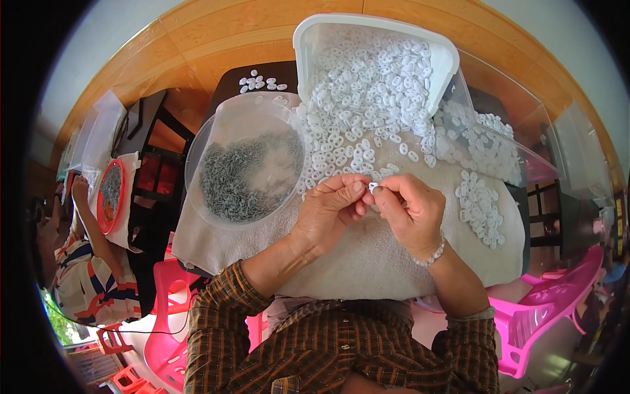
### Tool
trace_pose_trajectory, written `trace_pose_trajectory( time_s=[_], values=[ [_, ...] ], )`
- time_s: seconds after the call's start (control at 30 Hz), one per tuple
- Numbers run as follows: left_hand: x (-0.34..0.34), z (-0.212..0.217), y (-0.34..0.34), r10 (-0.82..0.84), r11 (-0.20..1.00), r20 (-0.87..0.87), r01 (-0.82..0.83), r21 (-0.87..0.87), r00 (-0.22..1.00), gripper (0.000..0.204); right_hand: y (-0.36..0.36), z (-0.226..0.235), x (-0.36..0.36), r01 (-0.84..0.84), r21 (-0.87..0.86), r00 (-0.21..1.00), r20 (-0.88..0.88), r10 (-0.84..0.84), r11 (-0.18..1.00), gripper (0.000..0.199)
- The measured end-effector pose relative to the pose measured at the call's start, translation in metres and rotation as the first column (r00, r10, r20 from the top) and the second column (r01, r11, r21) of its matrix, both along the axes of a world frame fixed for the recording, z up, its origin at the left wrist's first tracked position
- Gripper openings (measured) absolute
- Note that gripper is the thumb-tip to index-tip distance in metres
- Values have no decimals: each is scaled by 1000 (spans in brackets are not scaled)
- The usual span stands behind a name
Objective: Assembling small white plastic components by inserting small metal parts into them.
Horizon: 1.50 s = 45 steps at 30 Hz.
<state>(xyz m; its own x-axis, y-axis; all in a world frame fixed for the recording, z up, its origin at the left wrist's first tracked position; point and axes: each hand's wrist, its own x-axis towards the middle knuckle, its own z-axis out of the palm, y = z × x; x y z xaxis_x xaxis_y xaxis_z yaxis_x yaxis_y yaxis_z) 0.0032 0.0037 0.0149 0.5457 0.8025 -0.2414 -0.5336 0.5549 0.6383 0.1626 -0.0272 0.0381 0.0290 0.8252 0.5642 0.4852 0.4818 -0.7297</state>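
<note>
Over the cloth's middle, my two hands meet fingertip to fingertip. My right hand [415, 213] pinches a small white oval plastic piece [373, 187] with a hole in it. My left hand [335, 205] is closed in a pinch right beside that piece; whatever lies between its fingertips is too small to make out. Just beyond my fingers spreads a heap of similar white oval pieces [338, 154], spilling from a tipped white tub [303, 59]. Left of my left hand lies a clear round tray [226, 111] holding many small grey metal-looking parts [230, 180].
A beige cloth [367, 282] covers the dark table. More white pieces lie in a group [479, 210] at the right, beside a clear plastic bin [525, 98]. Pink chairs [545, 308] stand nearby. At the left, another person's arm [98, 230] reaches beside a red-rimmed tray [102, 217].
</note>
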Motion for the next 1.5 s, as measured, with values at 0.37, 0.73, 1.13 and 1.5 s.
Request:
trace_pose_trajectory(
  time_s=[0.37,0.73,1.13,1.5],
  values=[
    [1,1,-1,-4,1000,-8,4,-4,1000,15,0,-3,1,10,12,999,53,-10,1000,6],
    [5,-1,-5,39,999,-50,-39,2,998,13,2,-4,-2,61,127,985,153,-80,990,9],
    [3,-4,-2,80,992,-140,-65,108,987,14,4,-6,-1,70,-25,997,25,-69,997,9],
    [1,-5,-2,69,985,-161,-41,170,985,13,4,-7,1,40,-70,999,-7,-40,997,9]
  ],
)
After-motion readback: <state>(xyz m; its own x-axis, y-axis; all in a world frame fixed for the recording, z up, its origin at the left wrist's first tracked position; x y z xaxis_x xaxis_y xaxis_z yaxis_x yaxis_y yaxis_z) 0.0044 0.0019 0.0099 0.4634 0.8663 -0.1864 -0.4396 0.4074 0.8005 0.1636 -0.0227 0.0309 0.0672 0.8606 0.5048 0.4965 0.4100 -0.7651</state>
